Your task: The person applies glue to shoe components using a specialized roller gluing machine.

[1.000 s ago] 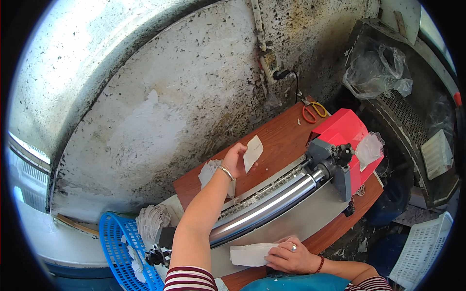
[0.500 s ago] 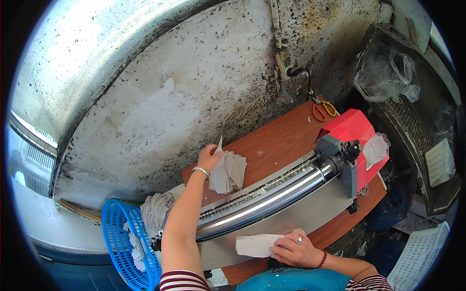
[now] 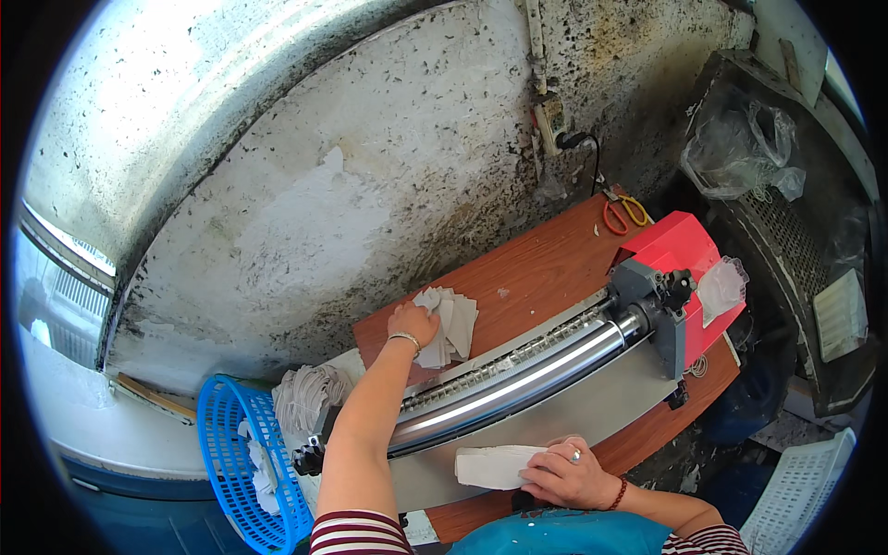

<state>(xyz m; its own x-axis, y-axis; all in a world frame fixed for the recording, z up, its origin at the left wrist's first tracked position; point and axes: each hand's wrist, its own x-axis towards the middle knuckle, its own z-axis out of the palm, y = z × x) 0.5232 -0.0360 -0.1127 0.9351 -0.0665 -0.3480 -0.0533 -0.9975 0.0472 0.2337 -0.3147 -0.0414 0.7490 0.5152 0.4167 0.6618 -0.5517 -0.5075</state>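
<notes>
Right hand (image 3: 569,474): fingers clasping the right end of white stack (image 3: 495,467), long axis running leftward. Steel roller (image 3: 532,381): between hands. Left hand (image 3: 413,326): nearer paper pile (image 3: 458,326), touching its left side on tabletop (image 3: 546,264); finger closure unclear.

A brown table (image 3: 546,254) carries a roller machine (image 3: 513,379); behind it lie pale slips (image 3: 458,328) and, near its red end (image 3: 666,242), scissors (image 3: 614,218).
</notes>
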